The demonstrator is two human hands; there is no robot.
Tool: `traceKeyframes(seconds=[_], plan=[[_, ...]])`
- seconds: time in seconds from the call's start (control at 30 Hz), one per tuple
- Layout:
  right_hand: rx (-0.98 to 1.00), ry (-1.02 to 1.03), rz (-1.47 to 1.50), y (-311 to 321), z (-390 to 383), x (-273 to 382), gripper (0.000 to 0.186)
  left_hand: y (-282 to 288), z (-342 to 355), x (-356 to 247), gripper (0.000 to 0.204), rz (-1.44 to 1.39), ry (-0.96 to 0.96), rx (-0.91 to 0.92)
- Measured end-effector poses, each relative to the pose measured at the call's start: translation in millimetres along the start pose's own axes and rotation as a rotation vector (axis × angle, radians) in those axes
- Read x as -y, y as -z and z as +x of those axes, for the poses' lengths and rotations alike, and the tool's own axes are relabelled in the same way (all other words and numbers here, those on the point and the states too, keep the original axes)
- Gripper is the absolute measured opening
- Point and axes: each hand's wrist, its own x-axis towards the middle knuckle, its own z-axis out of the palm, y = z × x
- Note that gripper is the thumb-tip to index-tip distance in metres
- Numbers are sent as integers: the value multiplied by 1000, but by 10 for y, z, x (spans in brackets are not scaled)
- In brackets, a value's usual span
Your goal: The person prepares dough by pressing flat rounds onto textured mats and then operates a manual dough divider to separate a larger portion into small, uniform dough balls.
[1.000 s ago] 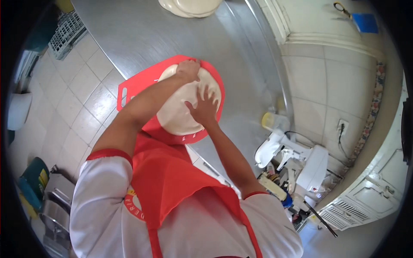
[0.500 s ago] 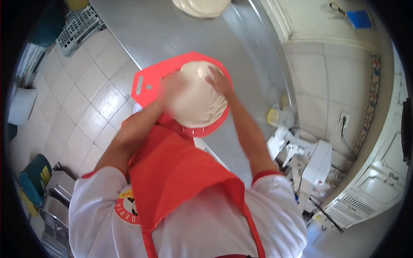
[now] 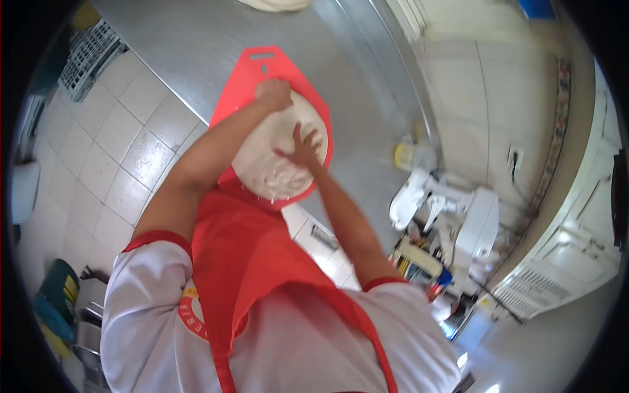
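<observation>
A round sheet of pale dough [image 3: 265,154] lies on a red board [image 3: 232,98] with a slotted handle that points away from me. Near the far edge of the dough, my left hand [image 3: 275,93] is closed, its fingers curled down; whether they grip dough or board is hidden. My right hand [image 3: 303,149] rests on the right part of the dough with its fingers spread. Lumps and folds show in the dough around that hand and toward the near edge. The board sits over the steel table's edge, close to my red apron [image 3: 255,255].
Another pale dough piece [image 3: 275,4] lies at the far end of the steel table [image 3: 196,46]. To the right stand a yellow-and-clear container [image 3: 414,157] and a white machine [image 3: 477,223]. A grey plastic crate [image 3: 92,59] is at the far left, above the tiled floor [image 3: 111,150].
The board has turned clockwise, its handle swinging from the left to the far side. My left hand has moved to the far edge of the dough; my right hand has come nearer to me.
</observation>
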Motion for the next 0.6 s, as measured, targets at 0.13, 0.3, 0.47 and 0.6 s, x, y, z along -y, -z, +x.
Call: traceKeyframes(seconds=[0.13, 0.3, 0.47, 0.6], plan=[[205, 262, 128, 685, 254, -53, 121, -199, -70, 359, 45, -93, -75, -167], [430, 365, 242, 920, 516, -139, 110, -87, -292, 336, 44, -277, 249, -236], [-218, 501, -108, 773, 45, 408, 93, -687, -675, 442, 51, -189, 507, -778], [-59, 729, 387, 981, 503, 86, 85, -829, -843, 403, 54, 4, 246, -1021]])
